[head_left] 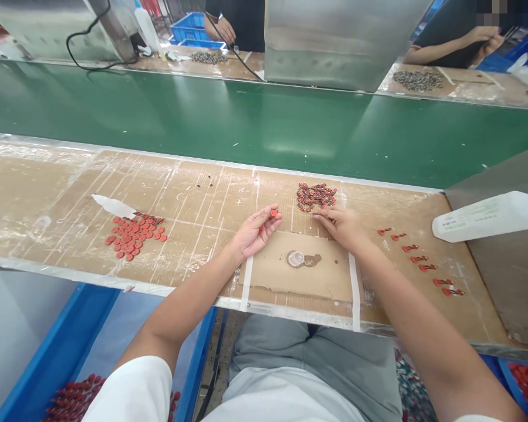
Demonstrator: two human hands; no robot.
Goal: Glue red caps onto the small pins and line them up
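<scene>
My left hand [259, 231] is above the cardboard with its palm turned up, a small round red piece [273, 213] pinched between thumb and fingertips. My right hand [341, 225] reaches to the near edge of a pile of small red-and-black pieces [317, 196]. Its thumb and index finger are pressed together; whatever is between them is too small to make out. Between my forearms lies a cardboard pad [268, 272] with a clear round blob [295, 258] and a wet brown stain on it.
Red discs [129, 237] are heaped at left beside a white strip [113, 206]. Several red-based figures [419, 258] lie in a row at right, near a white bottle [484, 217]. A green belt [193, 123] runs behind; people work beyond it. A blue bin [66, 328] stands below left.
</scene>
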